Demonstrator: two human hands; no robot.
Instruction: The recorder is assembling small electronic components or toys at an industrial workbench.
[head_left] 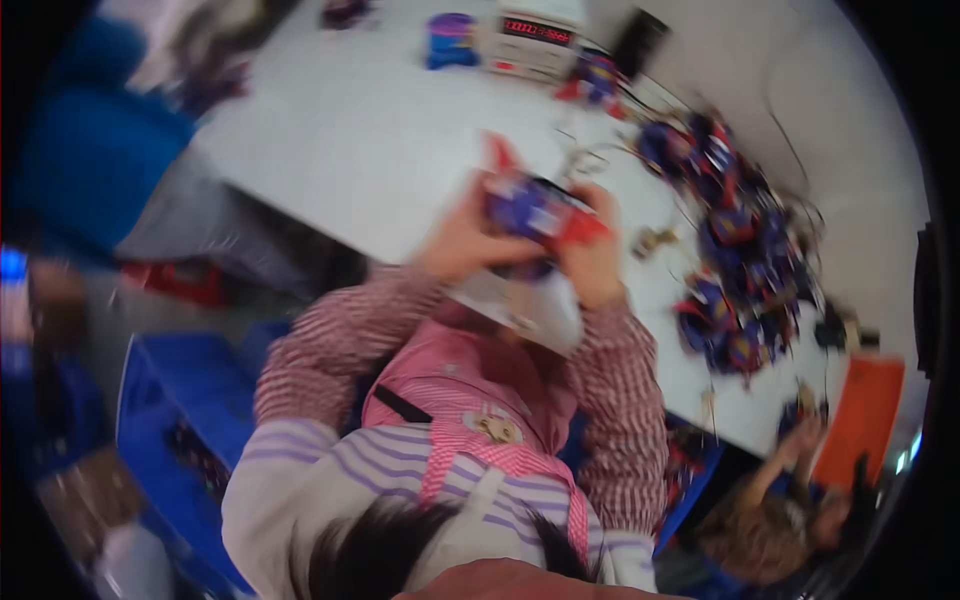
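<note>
Both my hands hold a purple-and-red plastic piece (527,208) with a pointed red end on each side, above the near edge of the white table. My left hand (462,240) grips its left side, thumb across the lower front. Around the right red end, my right hand (596,258) has its fingers closed. Motion blurs the piece, so its exact kind cannot be made out. Thin wires (585,160) show just beyond it on the table.
Purple-and-red pieces with wires lie heaped (745,240) on the table's right side. At the back stand a white box-shaped device (535,40) with a red display and a blue-and-purple tub (452,42). An orange bin (860,420) is near another person's hand (800,440). Blue crates (180,400) flank me.
</note>
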